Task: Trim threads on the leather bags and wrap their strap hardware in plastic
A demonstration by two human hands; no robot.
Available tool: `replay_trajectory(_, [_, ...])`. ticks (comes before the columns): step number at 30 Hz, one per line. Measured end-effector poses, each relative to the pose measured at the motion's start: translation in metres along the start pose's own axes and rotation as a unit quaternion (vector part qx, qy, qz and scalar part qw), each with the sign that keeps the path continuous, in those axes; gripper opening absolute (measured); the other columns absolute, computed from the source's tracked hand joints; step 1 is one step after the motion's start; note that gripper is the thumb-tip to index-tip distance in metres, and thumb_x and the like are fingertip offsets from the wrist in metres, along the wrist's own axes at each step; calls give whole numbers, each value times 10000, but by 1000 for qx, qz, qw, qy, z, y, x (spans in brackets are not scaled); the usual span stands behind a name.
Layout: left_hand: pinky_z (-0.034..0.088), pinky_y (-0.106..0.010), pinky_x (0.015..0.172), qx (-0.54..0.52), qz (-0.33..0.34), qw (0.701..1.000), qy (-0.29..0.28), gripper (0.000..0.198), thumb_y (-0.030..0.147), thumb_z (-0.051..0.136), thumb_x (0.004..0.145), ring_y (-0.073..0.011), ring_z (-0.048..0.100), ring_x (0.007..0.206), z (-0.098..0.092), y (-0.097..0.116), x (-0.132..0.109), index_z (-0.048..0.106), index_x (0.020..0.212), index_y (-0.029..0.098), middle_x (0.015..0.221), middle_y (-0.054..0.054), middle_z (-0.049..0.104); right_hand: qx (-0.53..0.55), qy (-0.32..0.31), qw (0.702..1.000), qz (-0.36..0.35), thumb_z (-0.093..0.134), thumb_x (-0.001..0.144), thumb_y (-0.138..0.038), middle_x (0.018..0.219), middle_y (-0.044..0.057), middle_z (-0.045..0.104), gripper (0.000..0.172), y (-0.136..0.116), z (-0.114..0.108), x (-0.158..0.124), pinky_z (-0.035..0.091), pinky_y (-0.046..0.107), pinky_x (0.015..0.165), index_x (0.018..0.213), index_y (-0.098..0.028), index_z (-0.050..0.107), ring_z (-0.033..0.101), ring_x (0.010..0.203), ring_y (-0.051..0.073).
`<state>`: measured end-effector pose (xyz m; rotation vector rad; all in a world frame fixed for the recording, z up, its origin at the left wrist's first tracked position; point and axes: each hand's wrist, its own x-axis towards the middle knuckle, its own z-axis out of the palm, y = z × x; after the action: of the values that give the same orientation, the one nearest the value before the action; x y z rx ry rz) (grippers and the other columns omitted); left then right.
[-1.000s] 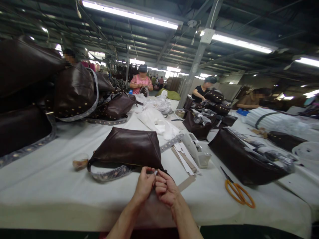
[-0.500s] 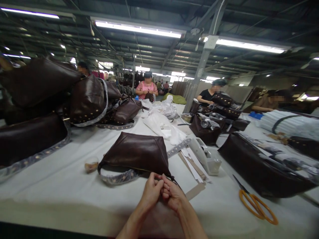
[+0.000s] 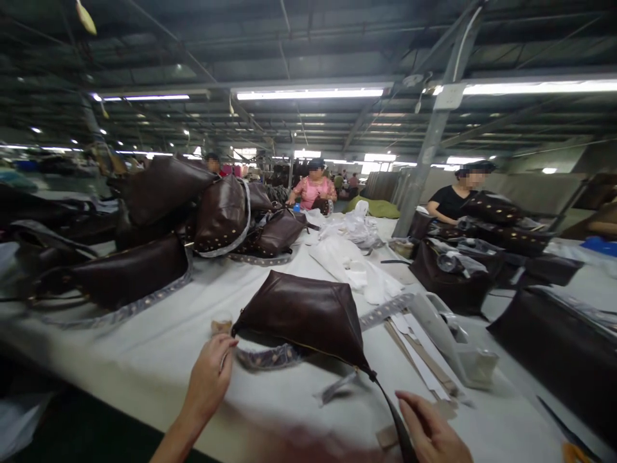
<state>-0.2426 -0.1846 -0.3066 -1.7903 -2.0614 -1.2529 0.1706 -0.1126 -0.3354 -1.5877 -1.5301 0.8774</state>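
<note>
A dark brown leather bag point(image 3: 303, 315) lies on the white-covered table in front of me, its plastic-wrapped strap point(image 3: 270, 357) curving out at the near left. My left hand point(image 3: 212, 370) is beside the bag's left corner, fingers curled together; whether anything is between them is too small to make out. To the right, my right hand point(image 3: 429, 427) has its fingers apart beside a dark strap point(image 3: 395, 415) that runs down from the bag's right corner. It holds nothing visible. A small wrapped piece point(image 3: 337, 388) hangs near the zipper end.
More brown bags point(image 3: 222, 212) are piled at the left and others point(image 3: 559, 347) stand at the right. A tape dispenser point(image 3: 475, 360), paper strips point(image 3: 419, 354) and scissors point(image 3: 573, 450) lie on the right. A small jar point(image 3: 222, 323) is behind my left hand. People work across the table.
My hands were together at the bag's near edge; now they have parted, left to the bag's left corner, right to the right strap. The view has turned left.
</note>
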Motion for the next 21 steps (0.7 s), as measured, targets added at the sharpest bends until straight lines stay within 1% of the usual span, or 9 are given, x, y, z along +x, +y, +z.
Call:
replay_trajectory(3, [503,-468,920,48,60,997,-4,335,202,412,813,-294,593,1081,11,-26,-9,692,995,177,1155,-145,626,-29,28,998,-52,507,747,-544,1158,103,682,482,-7,9,15,475,375,962,1038,-203,683,616,1093,285])
replay_trajectory(5, [481,-502,956,56,86,995,-17,362,220,424,818,-316,552,1154,27,-36,-14,681,1067,167,1261,-167,570,-28,1,998,-52,488,759,-519,1093,118,703,505,-14,17,19,476,379,943,1083,-172,662,636,1052,278])
replay_trajectory(7, [465,-512,980,56,84,994,-40,367,268,442,839,-326,530,1187,44,-40,-16,669,1109,164,1314,-174,531,-15,-37,998,-52,525,760,-497,985,100,723,520,-19,24,21,487,361,880,1141,-161,636,664,941,258])
replay_trajectory(10, [437,-507,1016,62,42,995,-69,357,281,427,860,-328,518,1204,64,-34,-7,673,1090,162,1317,-166,519,12,-55,996,-65,654,708,-405,845,47,716,436,-27,29,26,472,311,778,1091,-197,660,653,794,215])
replay_trajectory(13, [418,-501,1035,57,17,994,-91,344,248,391,864,-327,530,1184,75,-19,16,683,1022,156,1281,-154,535,53,-87,994,-44,655,707,-278,658,-8,651,106,-38,30,39,426,249,622,790,-218,683,589,616,149])
replay_trajectory(14, [416,-496,1037,50,18,993,-102,330,240,388,864,-323,532,1182,78,-14,25,683,991,162,1270,-142,543,65,-101,992,-29,625,724,-256,615,-17,625,58,-41,29,45,398,234,557,711,-210,658,558,552,128])
replay_trajectory(17, [413,-478,1040,28,33,988,-145,274,226,393,857,-323,518,1209,81,-3,47,661,872,169,1270,-133,546,79,-126,989,12,566,748,-242,624,-12,627,107,-48,24,63,311,209,420,689,-180,630,518,449,100])
replay_trajectory(19, [414,-478,1034,21,42,983,-176,255,212,389,849,-331,503,1232,81,-2,54,637,823,163,1300,-160,526,85,-141,986,25,574,740,-253,699,2,665,130,-49,19,70,289,191,388,800,-168,653,542,454,96])
replay_trajectory(21, [408,-473,1038,17,55,977,-203,237,170,385,824,-323,491,1252,78,-5,56,622,823,159,1344,-180,493,94,-154,983,30,590,738,-271,718,-8,676,213,-47,15,73,279,175,383,915,-176,661,544,460,85])
